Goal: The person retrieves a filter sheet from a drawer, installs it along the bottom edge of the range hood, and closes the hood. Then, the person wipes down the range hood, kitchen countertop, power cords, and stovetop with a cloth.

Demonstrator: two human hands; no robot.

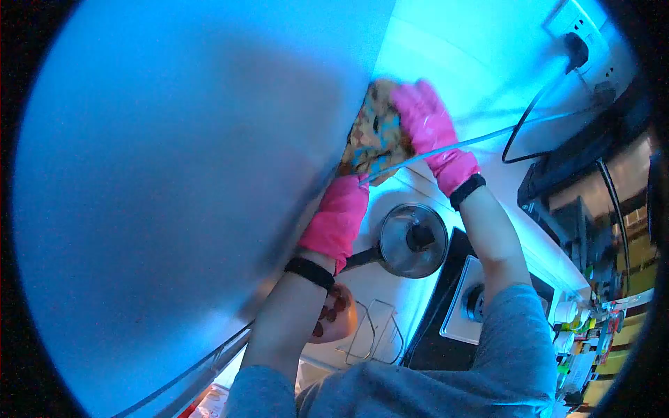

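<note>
Both of my hands wear pink rubber gloves. A brown-and-teal patterned item, maybe a cloth or a soft bag, stands in the corner where the large smooth panel meets the pale wall. My right hand lies along its right edge with the fingers stretched out. At its lower end is my left hand, whose fingers are hidden by the panel side and the patterned item. A thin pale cable runs in front of my right glove. Below the hands sits a lidded pan, its dark handle pointing towards my left wrist.
A large flat panel fills the left side. A wire rack and a pinkish container with dark round shapes lie nearer me. Right of the pan is a dark cooktop with a square metal tray. A black plug sits in a wall socket.
</note>
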